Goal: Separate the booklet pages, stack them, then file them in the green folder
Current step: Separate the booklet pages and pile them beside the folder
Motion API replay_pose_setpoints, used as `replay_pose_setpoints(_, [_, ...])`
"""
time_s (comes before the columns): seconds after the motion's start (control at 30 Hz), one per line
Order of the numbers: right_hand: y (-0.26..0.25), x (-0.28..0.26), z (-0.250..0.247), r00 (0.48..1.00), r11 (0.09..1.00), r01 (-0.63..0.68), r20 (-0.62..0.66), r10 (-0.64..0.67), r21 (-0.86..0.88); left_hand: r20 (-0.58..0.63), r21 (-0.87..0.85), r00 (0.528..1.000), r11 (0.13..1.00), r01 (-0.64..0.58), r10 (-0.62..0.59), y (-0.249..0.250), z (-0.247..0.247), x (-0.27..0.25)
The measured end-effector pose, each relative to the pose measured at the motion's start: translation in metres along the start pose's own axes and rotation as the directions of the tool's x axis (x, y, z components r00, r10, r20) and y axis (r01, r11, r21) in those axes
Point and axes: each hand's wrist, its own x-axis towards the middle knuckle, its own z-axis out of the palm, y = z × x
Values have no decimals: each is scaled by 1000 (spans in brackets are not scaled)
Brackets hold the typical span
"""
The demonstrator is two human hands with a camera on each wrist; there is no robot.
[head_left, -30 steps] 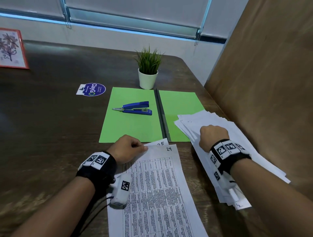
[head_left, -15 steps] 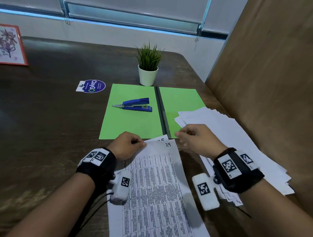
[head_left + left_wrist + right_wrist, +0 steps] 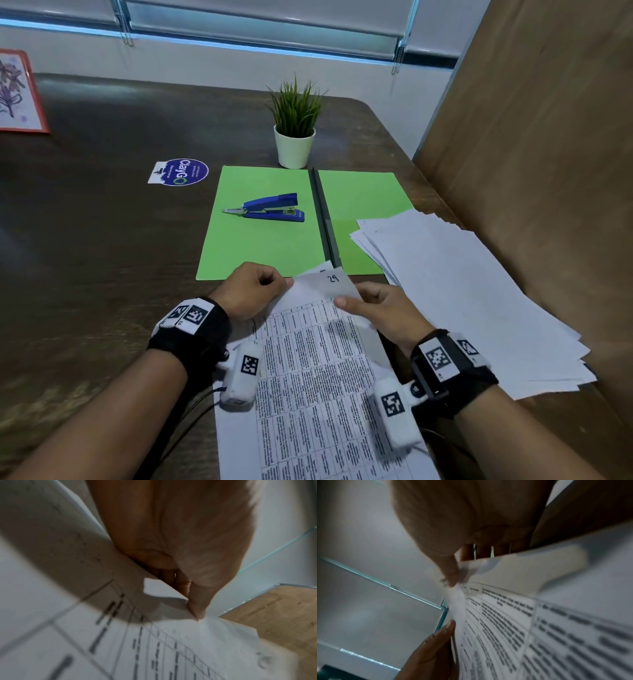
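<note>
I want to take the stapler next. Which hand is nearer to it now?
The left hand. It is just before the green folder's left half, where the stapler lies; the right hand is lower and further right.

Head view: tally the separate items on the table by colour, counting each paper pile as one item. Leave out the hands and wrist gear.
Green: 2, the folder and the potted plant
Blue: 2, the stapler and the round sticker
White: 2, the loose page stack and the booklet
Red-framed: 1, the picture
Total: 7
</note>
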Motion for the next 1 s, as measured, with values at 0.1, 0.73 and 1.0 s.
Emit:
replay_pose_setpoints(0.1, [-1,4,6,995,1000,-11,-101,8,-25,13,-88,999,995,43,-42,1,0,-3])
replay_pose_setpoints(0.73, [4,-16,2,999,951,21,31,-12,-308,-29,-154,996,985,83,-89,-1,-2,0])
replay_pose_setpoints(1.0, [-64,-27,-111,915,854,-32,-359,-184,-519,-8,96,1000,995,20,-19,2,-5,1])
